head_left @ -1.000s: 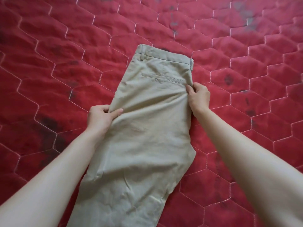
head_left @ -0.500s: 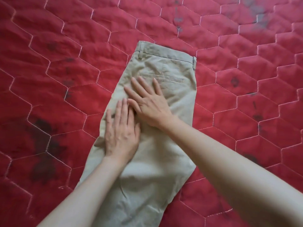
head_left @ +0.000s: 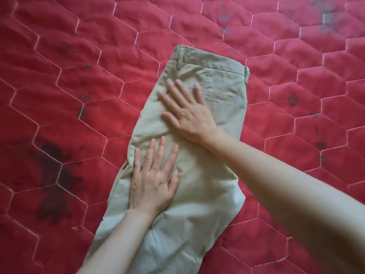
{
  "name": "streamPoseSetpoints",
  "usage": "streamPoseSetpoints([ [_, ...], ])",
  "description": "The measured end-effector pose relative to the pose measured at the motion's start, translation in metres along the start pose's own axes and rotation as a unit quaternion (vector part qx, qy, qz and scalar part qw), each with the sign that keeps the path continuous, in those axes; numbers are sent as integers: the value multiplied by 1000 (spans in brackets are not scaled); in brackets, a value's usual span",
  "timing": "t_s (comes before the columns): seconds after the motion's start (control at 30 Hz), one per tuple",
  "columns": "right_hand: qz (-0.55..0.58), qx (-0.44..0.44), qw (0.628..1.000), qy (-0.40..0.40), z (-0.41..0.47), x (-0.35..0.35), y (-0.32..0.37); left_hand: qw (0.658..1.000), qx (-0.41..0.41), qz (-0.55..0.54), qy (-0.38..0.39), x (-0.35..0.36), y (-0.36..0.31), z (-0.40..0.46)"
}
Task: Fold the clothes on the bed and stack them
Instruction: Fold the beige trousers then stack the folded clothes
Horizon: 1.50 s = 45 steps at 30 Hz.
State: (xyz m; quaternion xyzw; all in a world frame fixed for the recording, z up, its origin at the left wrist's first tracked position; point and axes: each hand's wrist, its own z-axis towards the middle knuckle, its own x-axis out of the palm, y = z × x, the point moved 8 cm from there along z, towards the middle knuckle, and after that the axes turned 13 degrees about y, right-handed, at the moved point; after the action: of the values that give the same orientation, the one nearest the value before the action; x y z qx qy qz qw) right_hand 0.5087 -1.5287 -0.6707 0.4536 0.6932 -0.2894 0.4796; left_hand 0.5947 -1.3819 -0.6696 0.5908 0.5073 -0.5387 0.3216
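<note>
A pair of beige trousers (head_left: pixel 223 119) lies lengthwise on the bed, folded in half, waistband at the far end and the legs running off the bottom of the view. A back pocket slit shows near the waistband. My right hand (head_left: pixel 187 113) lies flat on the seat of the trousers, fingers straight and spread, pointing up and left. My left hand (head_left: pixel 154 178) presses flat on the fabric nearer to me, close to the trousers' left edge, fingers straight.
A red quilted bedspread (head_left: pixel 79 95) with a white hexagon stitch pattern fills the whole view. It has dark smudges at the left (head_left: pixel 53 175) and a greyish patch at the far right (head_left: pixel 327 18). No other clothes show in the view.
A second ago both hands gripped the trousers' side edges. They then moved onto the fabric and lie flat; since half a second ago the right hand has slid further toward the waistband.
</note>
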Motion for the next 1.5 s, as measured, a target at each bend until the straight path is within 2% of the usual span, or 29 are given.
streamPoseSetpoints([
  [0.07,31,137,990,-28,2,-5,-62,1000,-1,1,-5,0,2,0],
  [0.13,90,261,961,-5,-1,-11,-120,1000,0,1,-8,0,1,0],
  [0.2,128,320,939,-3,-7,-17,-141,1000,-1,-1,-7,0,1,1],
  [0.27,121,310,942,-45,-22,-24,-111,1000,-4,2,-7,1,2,2],
  [0.33,135,240,958,-84,-50,-14,-47,1000,-2,0,-8,1,2,1],
  [0.4,131,159,977,-52,-92,18,12,1000,4,-4,-7,2,2,1],
  [0.43,115,150,982,-23,-113,37,24,1000,6,-3,-6,2,2,2],
  [0.5,120,213,970,-1,-145,63,4,1000,10,-8,5,2,2,2],
  [0.6,174,361,916,14,-164,72,-42,999,18,-16,21,-1,2,-3],
  [0.67,167,395,903,16,-161,58,-49,1000,2,-28,4,-7,6,-18],
  [0.73,124,309,943,-22,-140,29,-31,997,-55,-46,-33,-17,21,-41],
  [0.8,104,135,984,-58,-109,1,11,982,-140,-104,-69,-28,46,-66],
  [0.87,71,-9,995,-63,-77,-15,55,952,-210,-204,-92,-32,75,-88],
  [0.93,33,-68,997,-33,-44,-18,80,906,-264,-321,-78,-30,99,-105],
  [1.0,11,-75,997,10,-17,-15,85,864,-300,-401,-45,-24,113,-115],
  [1.07,17,-56,998,27,-2,-10,77,846,-295,-443,-19,-21,117,-122],
  [1.17,15,-39,999,-10,2,-5,70,826,-252,-503,17,-17,112,-129],
  [1.23,14,-35,999,-35,1,-3,69,839,-253,-482,17,-14,110,-134],
  [1.33,23,-32,998,-40,2,-4,68,863,-301,-406,1,-17,107,-139],
  [1.5,23,-37,998,-54,2,-4,68,870,-298,-384,-77,-22,99,-162],
])
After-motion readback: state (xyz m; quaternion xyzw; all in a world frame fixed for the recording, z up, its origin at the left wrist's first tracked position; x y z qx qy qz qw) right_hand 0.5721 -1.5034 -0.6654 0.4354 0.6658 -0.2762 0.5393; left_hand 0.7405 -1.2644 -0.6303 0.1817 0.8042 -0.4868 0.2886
